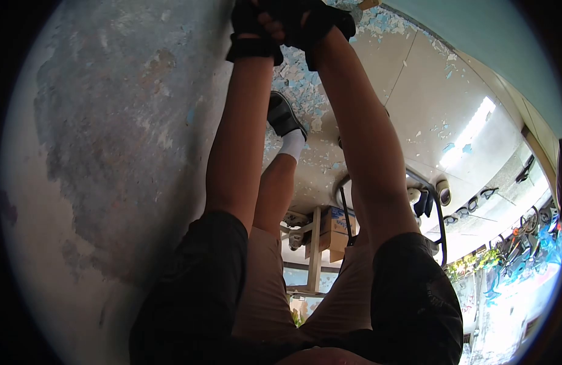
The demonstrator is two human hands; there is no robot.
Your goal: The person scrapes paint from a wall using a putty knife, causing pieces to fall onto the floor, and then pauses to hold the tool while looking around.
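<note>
Both my arms stretch forward in dark sleeves to the top edge of the view, close to the wall. My left hand (249,23) and my right hand (302,25) are side by side in black fingerless gloves with wide wrist bands. Bare curled fingers show between them. Whatever the hands hold is hidden by the gloves and the dark top edge. Beside them rises the wall (129,109), patchy grey with worn, peeled paint. Flakes of blue and white paint (299,91) lie on the floor below my hands.
My foot in a black sandal (285,115) and white sock stands among the flakes. A black metal frame (439,213) is beside my leg. Cardboard boxes (337,228) sit by a wooden stand (314,255). Several pairs of footwear (472,204) lie along the floor at right.
</note>
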